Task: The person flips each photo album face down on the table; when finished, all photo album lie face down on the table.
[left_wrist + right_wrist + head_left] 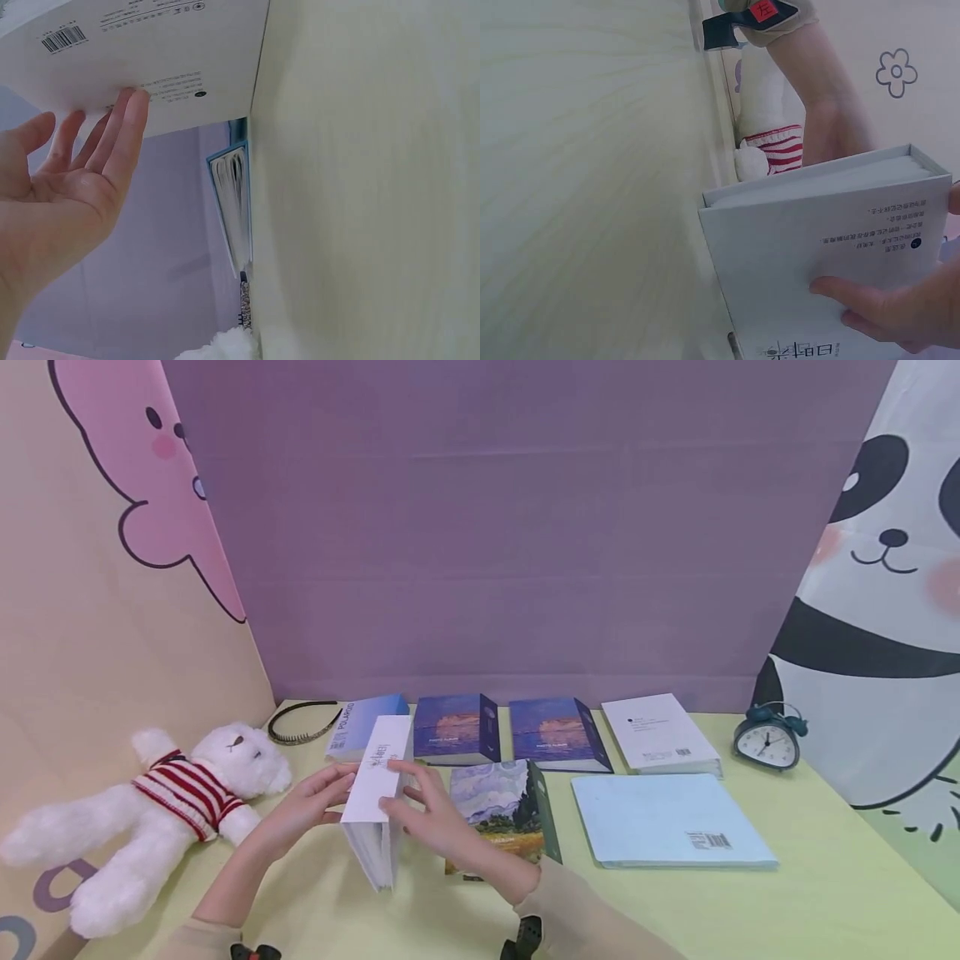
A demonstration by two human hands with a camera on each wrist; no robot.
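Observation:
A thick white photo album point(377, 777) stands upright on the table, spine up, with pale pages showing at its near end. My left hand point(318, 797) is at its left side; in the left wrist view the straightened fingers point(124, 135) touch the cover with the barcode. From the other side my right hand point(431, 810) rests its thumb and a fingertip on the spine. Lower fingers point(870, 300) of that hand lie against the printed cover in the right wrist view. Just right of the album lies a landscape-painted album point(495, 810), partly behind my right forearm.
Along the back lie a blue album point(367, 714), two dark blue albums point(453, 727) point(558, 731) and a white one point(660, 731). A light blue album point(667, 818) and an alarm clock point(767, 739) are at the right. A plush bear point(187, 802) and a headband point(300, 739) occupy the left.

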